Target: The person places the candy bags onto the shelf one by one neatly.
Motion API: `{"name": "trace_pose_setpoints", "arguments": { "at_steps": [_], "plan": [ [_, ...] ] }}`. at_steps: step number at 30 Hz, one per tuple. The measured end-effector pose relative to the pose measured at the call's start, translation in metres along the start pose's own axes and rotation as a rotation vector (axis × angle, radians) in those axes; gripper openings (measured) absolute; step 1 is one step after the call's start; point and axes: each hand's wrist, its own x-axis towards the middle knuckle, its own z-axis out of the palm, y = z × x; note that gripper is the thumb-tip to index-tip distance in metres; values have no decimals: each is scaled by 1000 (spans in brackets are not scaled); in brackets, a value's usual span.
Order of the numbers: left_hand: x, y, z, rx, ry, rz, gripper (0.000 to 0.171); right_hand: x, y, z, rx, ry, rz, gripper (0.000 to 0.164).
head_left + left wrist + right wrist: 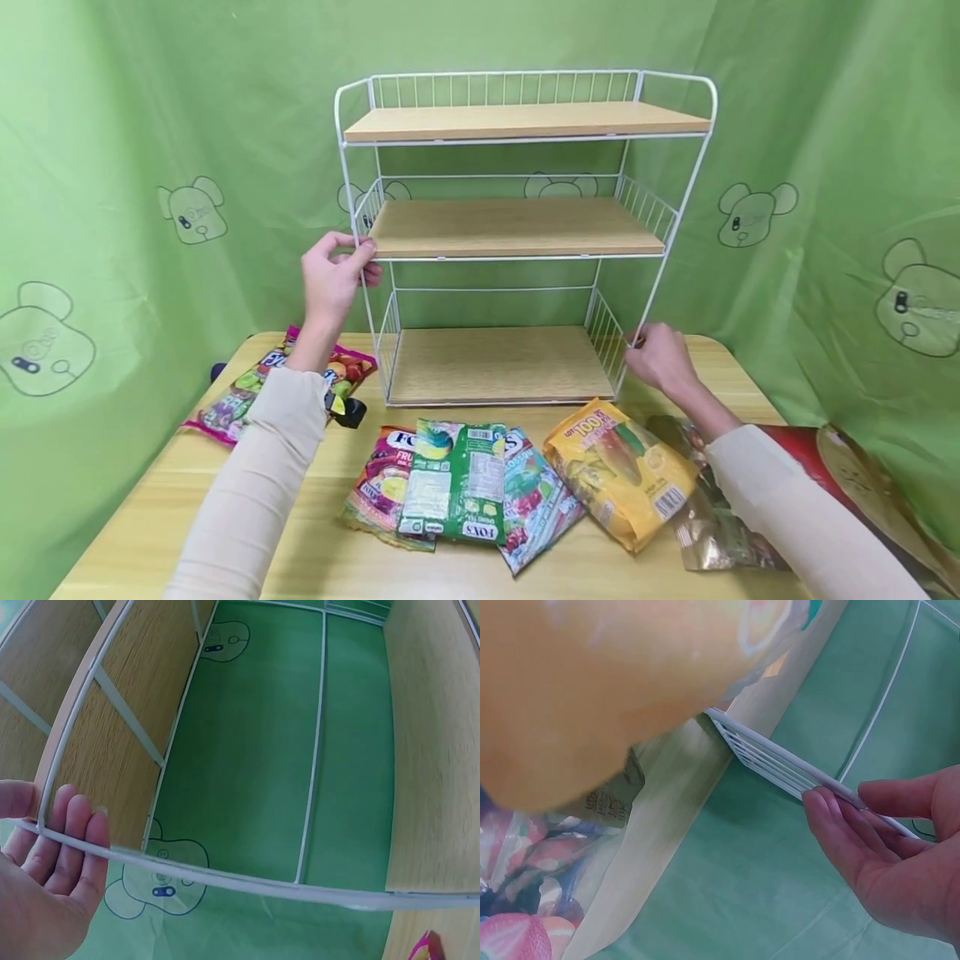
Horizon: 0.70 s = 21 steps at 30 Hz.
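A white wire rack (517, 257) with three wooden shelves stands at the back of the table. My left hand (337, 271) grips its left front post at the middle shelf. In the left wrist view, that hand (56, 862) has its thumb on the shelf's front corner and its fingers curled beneath. Lower on the opposite side, my right hand (660, 358) holds the right front post near the bottom shelf. The right wrist view shows thumb and fingers of that hand (889, 847) pinching the white post. The rack's shelves hold nothing.
In front of the rack lie a green candy bag (453, 483), a purple-red bag (378, 492), a blue bag (536, 500) and a yellow mango bag (618, 471). A fruit candy bag (247, 392) lies left, a red-gold bag (847, 475) right. Green curtains (112, 167) surround the table.
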Motion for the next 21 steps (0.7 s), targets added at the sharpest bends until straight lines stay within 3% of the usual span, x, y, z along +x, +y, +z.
{"name": "trace_pose_setpoints", "arguments": {
  "at_steps": [12,16,21],
  "plan": [
    [0,-3,1,-17,20,20,6,-1,0,-4,-12,0,-58,36],
    [1,-2,-1,-16,10,10,6,-3,-3,-8,27,-79,-38,36],
    [0,-3,-1,-11,-3,8,6,-8,-8,-11,-52,-215,-3,32]
  ]
}}
